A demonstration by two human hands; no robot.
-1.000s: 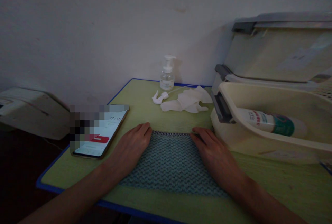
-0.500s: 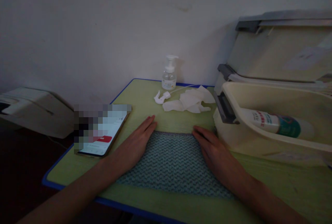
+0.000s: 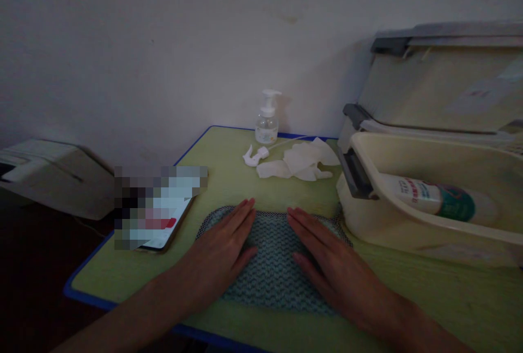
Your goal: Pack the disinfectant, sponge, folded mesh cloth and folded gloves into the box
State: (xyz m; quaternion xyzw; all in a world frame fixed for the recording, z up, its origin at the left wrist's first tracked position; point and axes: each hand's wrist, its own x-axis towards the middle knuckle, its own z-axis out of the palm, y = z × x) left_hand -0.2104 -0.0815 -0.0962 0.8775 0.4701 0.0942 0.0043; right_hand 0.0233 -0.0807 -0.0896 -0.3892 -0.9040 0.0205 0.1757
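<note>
A blue-green textured cloth (image 3: 273, 266) with a dark checked edging lies spread on the green table top (image 3: 229, 151). Over its left part rests my left hand (image 3: 224, 247), fingers stretched forward and thumb out toward the middle. My right hand (image 3: 327, 257) is over the right part, its fingers also straight and its thumb apart. Both hands are palm down, and neither grips anything. Between them the middle of the cloth shows; its side portions are partly hidden by the hands and forearms.
On the left lies a phone (image 3: 163, 227), partly pixelated. Toward the wall stand a clear pump bottle (image 3: 267, 124), a loose white spray head (image 3: 255, 155) and crumpled white tissue (image 3: 302, 159). A cream bin (image 3: 408, 244) on the right holds a white-and-green bottle (image 3: 453, 203).
My hands have moved inward over the cloth, closer together, and the thumbs now show. The cloth's upper left and right corners have come into view beside the hands.
</note>
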